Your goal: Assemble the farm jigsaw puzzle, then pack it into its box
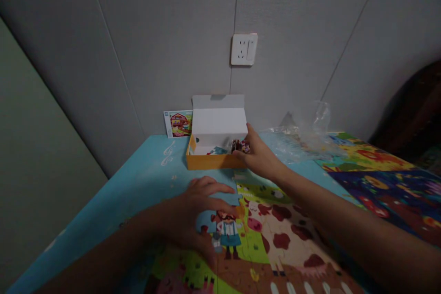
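Observation:
My left hand hovers over the left part of a partly assembled jigsaw puzzle, fingers spread and nothing in them. The puzzle shows a spotted cow and a farmer figure. At the right end of an open yellow and white box, my right hand has its thumb over the front rim and its fingers behind, around a few dark and pink puzzle pieces. The hand hides the box's right end. More loose pieces, bluish, lie inside the box.
Behind the box a picture card leans against the wall. Clear plastic bags lie to the right. Further right are colourful picture puzzles. A wall socket is above the box. The blue mat covers the surface.

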A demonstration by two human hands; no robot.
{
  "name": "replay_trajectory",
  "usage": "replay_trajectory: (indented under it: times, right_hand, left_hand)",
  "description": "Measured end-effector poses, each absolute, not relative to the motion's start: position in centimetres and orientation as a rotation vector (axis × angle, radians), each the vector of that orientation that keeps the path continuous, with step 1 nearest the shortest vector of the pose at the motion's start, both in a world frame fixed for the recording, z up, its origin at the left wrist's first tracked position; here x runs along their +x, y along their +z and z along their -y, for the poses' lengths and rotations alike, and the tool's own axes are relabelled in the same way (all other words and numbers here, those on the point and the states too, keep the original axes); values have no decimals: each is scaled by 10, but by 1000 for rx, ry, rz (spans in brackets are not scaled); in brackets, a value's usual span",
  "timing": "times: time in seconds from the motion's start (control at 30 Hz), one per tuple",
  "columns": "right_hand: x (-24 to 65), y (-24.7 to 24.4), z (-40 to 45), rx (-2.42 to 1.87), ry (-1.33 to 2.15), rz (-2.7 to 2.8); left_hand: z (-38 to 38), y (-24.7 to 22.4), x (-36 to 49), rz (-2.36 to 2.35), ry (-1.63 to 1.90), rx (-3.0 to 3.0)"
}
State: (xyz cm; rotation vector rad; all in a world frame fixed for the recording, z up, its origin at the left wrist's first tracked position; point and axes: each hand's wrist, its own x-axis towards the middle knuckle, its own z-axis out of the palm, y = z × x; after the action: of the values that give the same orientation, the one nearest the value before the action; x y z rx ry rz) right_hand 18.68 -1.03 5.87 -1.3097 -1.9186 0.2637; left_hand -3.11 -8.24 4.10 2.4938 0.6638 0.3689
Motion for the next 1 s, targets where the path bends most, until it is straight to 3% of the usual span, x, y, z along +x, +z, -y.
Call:
replay_trajectory:
  times: [0.1, 0.2, 0.37, 0.5, 1.0]
  right_hand:
    - [189, 90, 28, -1437, 42, 2209]
    - [193, 112, 44, -1584, 118, 2546]
    - [197, 101, 54, -1778, 136, 3033]
    - [195, 81, 54, -1754, 25, 2938]
    - [191, 69, 39, -1542, 112, 2991]
  left_hand:
    - [87, 42, -25, -566, 273, 2549]
    - [87, 41, -23, -628, 266, 2537]
    - [85, 41, -27, -643, 224, 2529]
    - [84, 43, -32, -672, 261, 2513]
    - [74, 35, -40, -768, 323, 2525]
